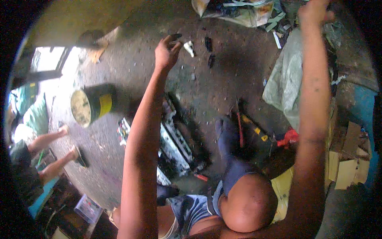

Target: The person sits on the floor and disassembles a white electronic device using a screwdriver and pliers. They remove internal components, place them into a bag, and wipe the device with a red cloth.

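Observation:
My left hand (pixel 166 52) reaches forward over the floor, its fingers and thumb apart. A dark patch shows at its fingertips; I cannot tell if it is a scrap or dirt. Just right of it is a small white piece (pixel 189 48), with two small black pieces (pixel 208 44) farther right. My right hand (pixel 315 15) is stretched far out at the upper right, blurred, above a pale woven sack (pixel 288 73); its grip cannot be made out. Between my arms lie a long white-and-black machine part (pixel 175 145), a red-handled tool (pixel 240 129) and a yellow-and-black tool (pixel 258 130).
A dark bucket (pixel 94 104) with a yellow label stands on the left. Beyond it are another person's legs (pixel 59 155). Plastic sheeting and scraps (pixel 242 14) lie at the far edge, a red item (pixel 287 138) near my right arm, torn cardboard (pixel 350 173) at right.

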A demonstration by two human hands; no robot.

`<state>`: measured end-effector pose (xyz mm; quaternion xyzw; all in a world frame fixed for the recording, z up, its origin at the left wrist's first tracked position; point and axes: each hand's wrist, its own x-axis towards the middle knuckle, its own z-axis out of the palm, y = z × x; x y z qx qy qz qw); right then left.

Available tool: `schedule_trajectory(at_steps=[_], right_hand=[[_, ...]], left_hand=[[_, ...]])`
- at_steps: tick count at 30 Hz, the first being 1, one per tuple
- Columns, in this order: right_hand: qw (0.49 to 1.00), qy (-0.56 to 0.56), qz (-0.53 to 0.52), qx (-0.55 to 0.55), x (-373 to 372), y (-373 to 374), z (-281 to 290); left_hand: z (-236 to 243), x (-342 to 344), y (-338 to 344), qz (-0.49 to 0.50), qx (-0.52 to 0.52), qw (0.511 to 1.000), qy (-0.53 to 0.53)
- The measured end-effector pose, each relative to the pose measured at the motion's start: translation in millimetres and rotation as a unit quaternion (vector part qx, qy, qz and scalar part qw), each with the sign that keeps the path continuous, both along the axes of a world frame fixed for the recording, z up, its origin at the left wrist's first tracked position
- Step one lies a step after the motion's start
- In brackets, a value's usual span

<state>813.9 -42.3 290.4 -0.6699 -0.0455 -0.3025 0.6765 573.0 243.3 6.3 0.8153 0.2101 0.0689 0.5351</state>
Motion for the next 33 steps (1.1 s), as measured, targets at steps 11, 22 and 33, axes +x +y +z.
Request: schedule_trajectory(at_steps=[11,22,33], right_hand=[[0.862,0.268,0.075,0.425,85.2,88.3,-258.4],[0.862,0.214,0.155,-0.433,116.1,153.0,-197.1],[0.631,-0.046,0.280,-0.722,86.8,146.3,-89.4]], left_hand=[[-48.9,255.6,-43.1,0.019,0.201,0.976,0.084],[81.6,176.1,-36.4,0.004,-0.198,0.980,-0.015],[193.8,160.5,14.4,0.127,-0.395,0.909,-0.044]])
